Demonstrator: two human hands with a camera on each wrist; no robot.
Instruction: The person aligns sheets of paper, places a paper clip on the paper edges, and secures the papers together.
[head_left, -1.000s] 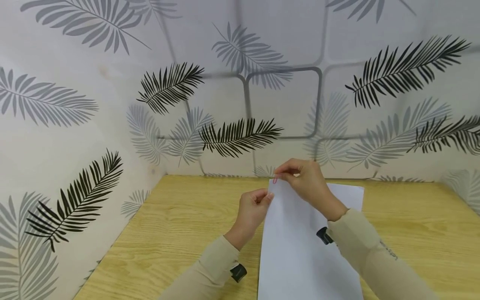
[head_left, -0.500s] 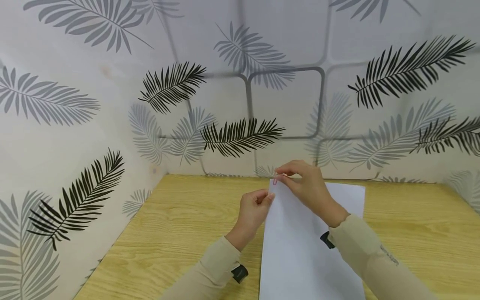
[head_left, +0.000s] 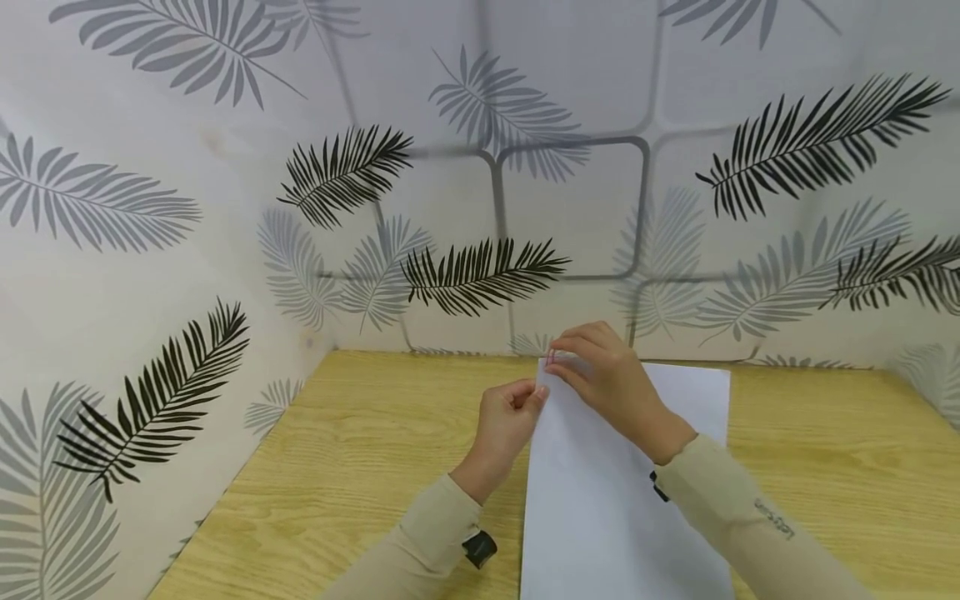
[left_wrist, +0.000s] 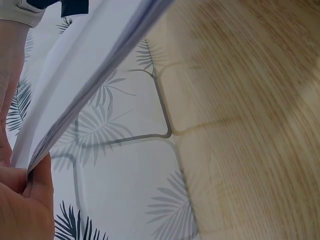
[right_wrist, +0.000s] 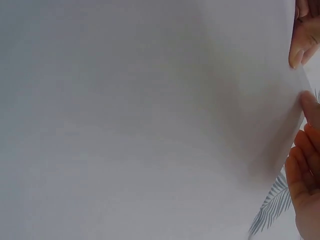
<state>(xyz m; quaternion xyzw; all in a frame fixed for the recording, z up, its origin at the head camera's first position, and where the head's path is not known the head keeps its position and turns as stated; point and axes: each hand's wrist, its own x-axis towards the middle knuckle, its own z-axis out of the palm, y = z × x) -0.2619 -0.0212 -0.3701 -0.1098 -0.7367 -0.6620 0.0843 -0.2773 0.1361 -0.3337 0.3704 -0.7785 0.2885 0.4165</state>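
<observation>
White sheets of paper (head_left: 600, 483), several together, are raised in front of me; their layered edge shows in the left wrist view. My left hand (head_left: 507, 421) pinches their left edge below the upper left corner, thumb in front. At that corner is a small pink paper clip (head_left: 551, 357), between the thumb and index finger of my right hand (head_left: 611, 379). In the right wrist view, the right thumb (right_wrist: 311, 107) is at the paper's edge with the other fingers beyond it. The paper hides the clip there.
The papers are over a wood-grain table (head_left: 360, 450). Behind it rises a white wall covering (head_left: 570, 208) with leaf prints, which also runs along the left side. Each sleeve carries a black wrist device (head_left: 480, 548).
My right thumb has moved slightly down and apart from the index finger, so more of the pink clip shows. The left hand keeps its hold on the paper's edge.
</observation>
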